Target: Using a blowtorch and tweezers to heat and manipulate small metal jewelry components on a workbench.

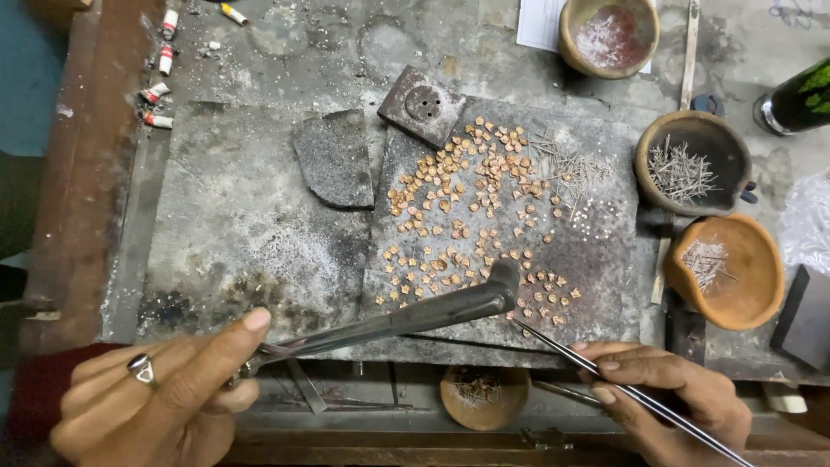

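My left hand [160, 393], with a ring on one finger, grips a long dark metal blowpipe [406, 316] whose bent tip ends over the slab. My right hand [670, 393] pinches thin steel tweezers [562, 350]; their points touch down among many small copper-coloured pieces [462, 203] spread over a dark grey slab [596, 251]. A loose bunch of thin wire bits [575, 164] lies at the slab's upper right.
Clay bowls stand at the right: a dark one with wire pins [692, 164], an orange one [731, 272], one with white powder [608, 35]. A small bowl [484, 396] sits below the bench edge. A square block with holes [424, 104], a broken slab piece [333, 160] and a dark bottle [800, 99] lie around.
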